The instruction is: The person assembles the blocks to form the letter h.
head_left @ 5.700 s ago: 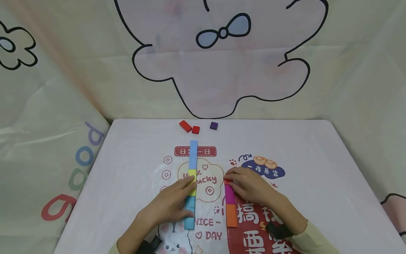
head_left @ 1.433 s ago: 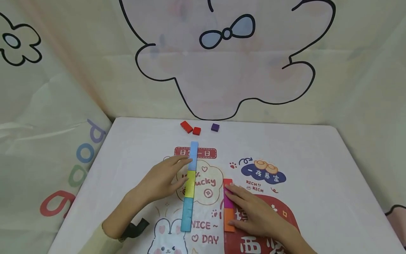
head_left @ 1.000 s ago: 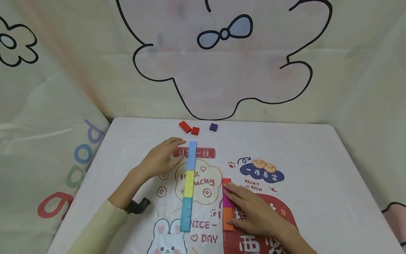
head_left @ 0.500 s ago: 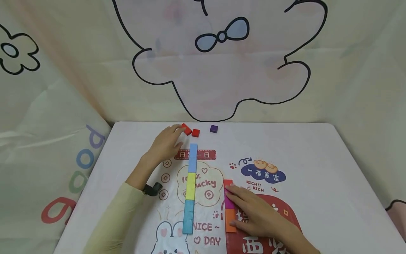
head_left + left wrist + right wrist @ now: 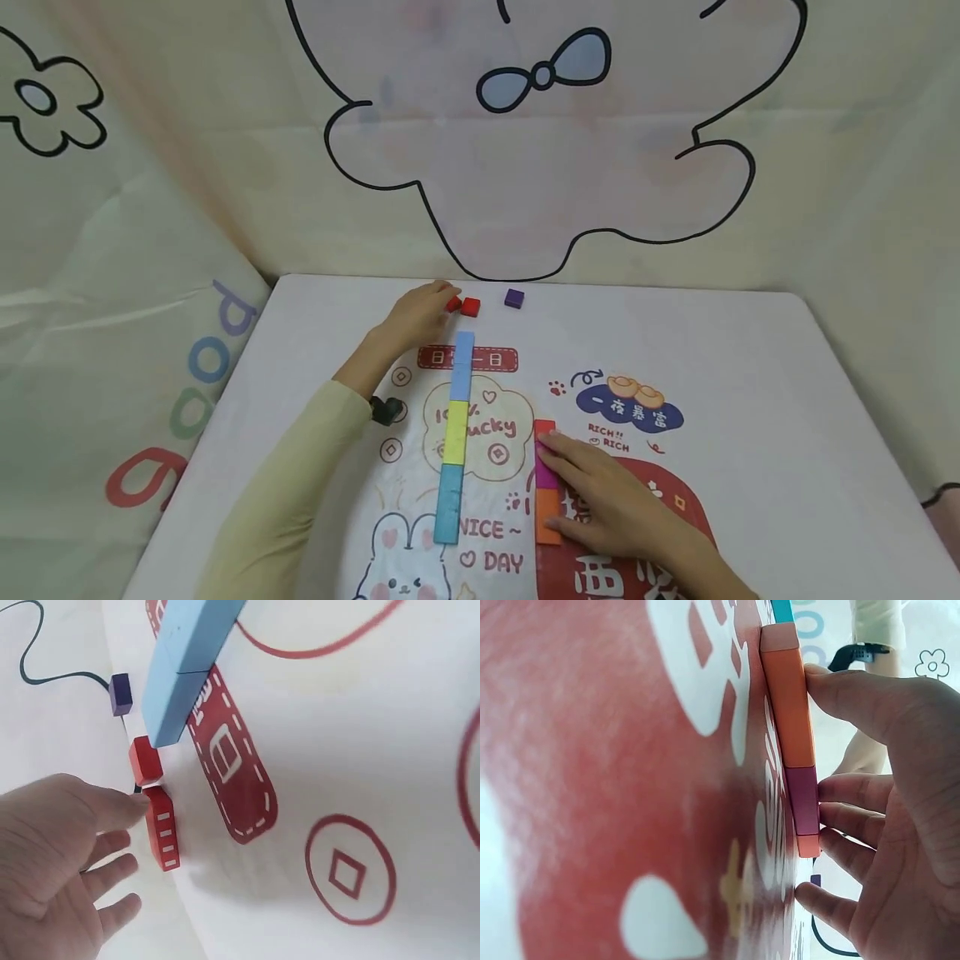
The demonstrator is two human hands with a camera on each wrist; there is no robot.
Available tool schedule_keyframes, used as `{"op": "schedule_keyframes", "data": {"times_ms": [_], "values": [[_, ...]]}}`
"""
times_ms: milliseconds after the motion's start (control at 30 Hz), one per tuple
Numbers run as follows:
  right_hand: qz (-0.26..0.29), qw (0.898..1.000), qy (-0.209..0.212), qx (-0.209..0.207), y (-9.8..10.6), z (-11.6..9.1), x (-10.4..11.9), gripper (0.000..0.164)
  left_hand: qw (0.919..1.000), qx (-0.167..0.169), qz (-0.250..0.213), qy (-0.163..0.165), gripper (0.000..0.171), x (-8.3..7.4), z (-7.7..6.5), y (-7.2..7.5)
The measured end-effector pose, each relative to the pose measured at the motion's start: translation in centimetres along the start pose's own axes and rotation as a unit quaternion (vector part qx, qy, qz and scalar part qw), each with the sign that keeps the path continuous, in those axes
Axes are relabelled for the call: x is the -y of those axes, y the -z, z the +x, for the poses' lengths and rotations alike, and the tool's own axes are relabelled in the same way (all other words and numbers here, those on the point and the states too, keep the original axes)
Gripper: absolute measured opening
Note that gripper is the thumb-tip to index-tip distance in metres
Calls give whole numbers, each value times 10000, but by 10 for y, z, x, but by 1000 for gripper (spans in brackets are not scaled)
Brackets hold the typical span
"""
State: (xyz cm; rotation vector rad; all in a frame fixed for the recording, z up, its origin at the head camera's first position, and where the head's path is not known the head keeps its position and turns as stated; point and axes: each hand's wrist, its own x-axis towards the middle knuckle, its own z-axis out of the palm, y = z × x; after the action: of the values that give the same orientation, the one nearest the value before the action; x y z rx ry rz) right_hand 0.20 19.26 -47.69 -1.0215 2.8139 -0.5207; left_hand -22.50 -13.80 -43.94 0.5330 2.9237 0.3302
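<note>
At the far edge of the table, my left hand (image 5: pixel 418 320) reaches over a longer red block (image 5: pixel 163 834) with pale slots. In the left wrist view a fingertip meets or nearly meets its end; the other fingers hang loosely behind. Beside it lies a small red block (image 5: pixel 470 307), and a purple block (image 5: pixel 514 298) sits farther right. My right hand (image 5: pixel 611 500) rests with extended fingers along a short row of a red block (image 5: pixel 544 427), a magenta block (image 5: pixel 803 801) and an orange block (image 5: pixel 789 709). Its thumb touches the orange one.
A longer row stands left of the right hand: light blue blocks (image 5: pixel 462 367), a yellow block (image 5: pixel 455 432) and a teal block (image 5: pixel 448 504). They lie on a white table (image 5: pixel 750 400) with printed pictures. A fabric backdrop (image 5: pixel 637 183) rises behind.
My left hand has left the long row and moved away to the red blocks at the far edge. My right hand slid toward me along the short row, then stayed there.
</note>
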Motion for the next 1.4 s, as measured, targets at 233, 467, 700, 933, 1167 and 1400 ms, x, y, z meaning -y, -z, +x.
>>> {"op": "schedule_keyframes", "data": {"times_ms": [233, 467, 700, 933, 1167, 1400], "values": [[41, 10000, -15, 0, 0, 3, 2, 85, 9995, 229, 178, 137, 53, 4, 11, 0], [154, 9997, -128, 149, -3, 8, 6, 87, 9982, 383, 440, 114, 51, 15, 13, -9], [112, 9998, -93, 97, -3, 4, 4, 87, 9966, 51, 814, 88, 43, 11, 14, -12], [55, 9999, -88, 128, -1, 2, 2, 87, 9979, 93, 604, 204, 35, 8, 10, -10], [72, 9999, -7, 101, 1, 2, 1, 88, 9996, 17, 133, 241, 32, 16, 9, -8], [36, 9996, -168, 215, -2, 0, 0, 88, 9988, -38, -327, 375, 42, 21, 1, -7]]}}
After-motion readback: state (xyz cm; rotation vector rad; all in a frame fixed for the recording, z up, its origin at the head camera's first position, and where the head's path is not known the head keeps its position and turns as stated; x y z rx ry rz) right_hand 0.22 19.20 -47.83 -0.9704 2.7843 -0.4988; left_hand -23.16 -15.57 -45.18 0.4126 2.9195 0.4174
